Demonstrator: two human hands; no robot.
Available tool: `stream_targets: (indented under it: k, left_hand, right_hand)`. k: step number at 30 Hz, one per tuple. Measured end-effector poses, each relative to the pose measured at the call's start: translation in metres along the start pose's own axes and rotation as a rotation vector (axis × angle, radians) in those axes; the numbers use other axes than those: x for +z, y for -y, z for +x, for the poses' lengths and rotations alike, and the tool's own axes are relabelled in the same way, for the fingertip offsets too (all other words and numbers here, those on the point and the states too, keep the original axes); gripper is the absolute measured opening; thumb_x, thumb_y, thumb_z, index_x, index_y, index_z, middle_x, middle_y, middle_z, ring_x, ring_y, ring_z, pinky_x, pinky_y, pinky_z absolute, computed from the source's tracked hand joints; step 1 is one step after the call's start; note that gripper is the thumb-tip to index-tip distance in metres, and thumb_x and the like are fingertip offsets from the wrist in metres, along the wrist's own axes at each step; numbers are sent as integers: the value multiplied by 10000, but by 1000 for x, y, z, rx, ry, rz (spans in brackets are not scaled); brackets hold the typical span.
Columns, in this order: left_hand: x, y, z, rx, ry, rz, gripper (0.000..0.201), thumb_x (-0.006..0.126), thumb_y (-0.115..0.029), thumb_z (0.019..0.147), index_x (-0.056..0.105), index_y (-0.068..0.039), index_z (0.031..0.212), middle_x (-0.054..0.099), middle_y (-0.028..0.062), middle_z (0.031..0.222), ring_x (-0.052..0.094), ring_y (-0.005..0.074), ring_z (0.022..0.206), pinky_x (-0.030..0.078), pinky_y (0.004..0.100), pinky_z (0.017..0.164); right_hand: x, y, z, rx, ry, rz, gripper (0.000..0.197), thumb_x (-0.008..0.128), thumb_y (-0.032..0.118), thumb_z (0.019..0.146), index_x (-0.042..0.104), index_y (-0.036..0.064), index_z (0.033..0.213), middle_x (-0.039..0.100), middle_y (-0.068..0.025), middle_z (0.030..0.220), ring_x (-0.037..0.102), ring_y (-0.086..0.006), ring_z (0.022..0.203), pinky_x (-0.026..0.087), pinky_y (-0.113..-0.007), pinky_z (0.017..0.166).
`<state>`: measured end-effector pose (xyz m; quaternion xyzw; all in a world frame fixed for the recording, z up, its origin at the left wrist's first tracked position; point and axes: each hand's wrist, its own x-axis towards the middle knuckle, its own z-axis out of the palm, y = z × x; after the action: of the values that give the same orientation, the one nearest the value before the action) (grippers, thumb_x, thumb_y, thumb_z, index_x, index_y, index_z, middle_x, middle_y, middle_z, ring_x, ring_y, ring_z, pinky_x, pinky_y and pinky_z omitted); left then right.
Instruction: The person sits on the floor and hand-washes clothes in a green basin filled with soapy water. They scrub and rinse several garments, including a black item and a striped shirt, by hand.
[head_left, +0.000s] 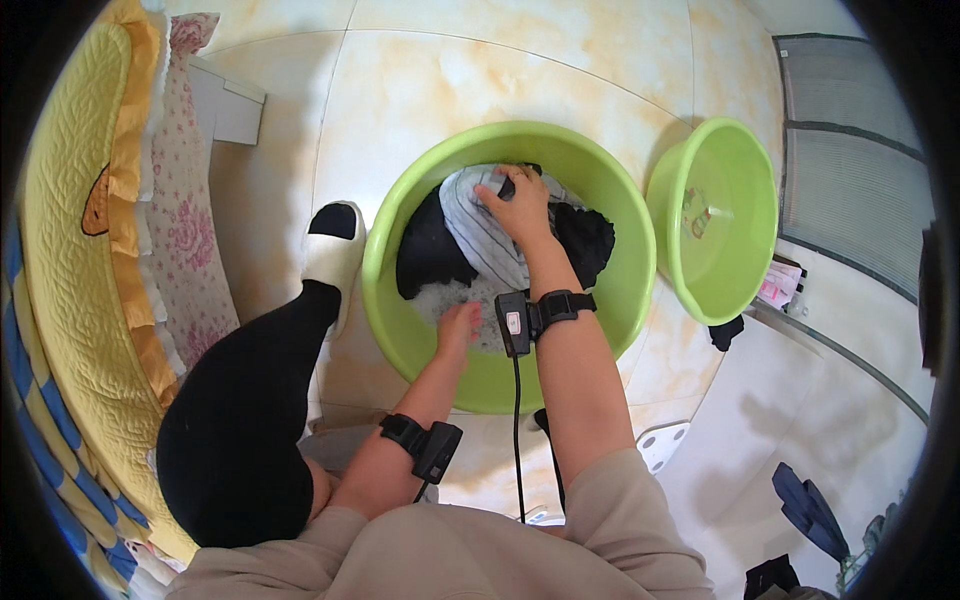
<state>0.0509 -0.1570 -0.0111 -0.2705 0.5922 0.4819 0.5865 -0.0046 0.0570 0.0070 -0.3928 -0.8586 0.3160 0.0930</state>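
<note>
A large light-green tub (385,345) stands on the floor in front of me, with wet laundry and foamy water (445,297) in it. My right hand (522,208) reaches to the far side of the pile, its fingers curled round a bit of black cloth (507,188) above a white-and-grey striped garment (475,225). More black cloth lies on both sides: a dark piece (430,250) at the left and a crumpled one (585,240) at the right. Near the tub's front wall my left hand (459,326) hovers at the suds, fingers loosely apart, holding nothing visible.
A second, smaller green basin (715,275) sits to the right, beside a grey mesh panel (850,165). On the left, a bed edge has a yellow quilt (75,270). My left leg, in black with a pale slipper (333,262), flanks the tub. A black cable (518,430) hangs from my right wrist device.
</note>
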Motion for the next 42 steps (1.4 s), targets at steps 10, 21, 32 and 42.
stream_targets:
  k: [10,21,32,42]
  left_hand:
    - [1,-46,-22,-311,304,-480,710,370,-676,861,546,-82,1209,562,127,1213,508,302,1162,385,500,981]
    - [2,-24,-44,-315,429,-560,431,597,-182,781,544,-19,1176,572,167,1179,543,328,1095,433,460,964]
    - [21,18,-51,887,-450,-77,555,662,-7,753,428,85,1248,506,199,1260,504,294,1148,361,357,996]
    - [-38,35,20,729,-330,981,720,631,21,639,329,67,1290,441,280,1234,434,440,1148,354,429,1000]
  right_hand:
    - [-50,22,-156,75,-79,249,316,723,106,545,435,63,668,497,-100,804,510,-288,786,413,-354,724]
    - [-71,7,-291,514,35,564,416,765,34,545,473,86,838,493,-83,925,512,-225,904,423,-306,775]
    - [-23,-30,-251,579,417,-113,804,835,246,534,525,129,1267,516,-226,1223,404,-415,1191,381,-458,984]
    - [8,-52,-189,875,255,-199,627,538,604,784,714,21,932,587,-304,1071,474,-414,1132,322,-498,981]
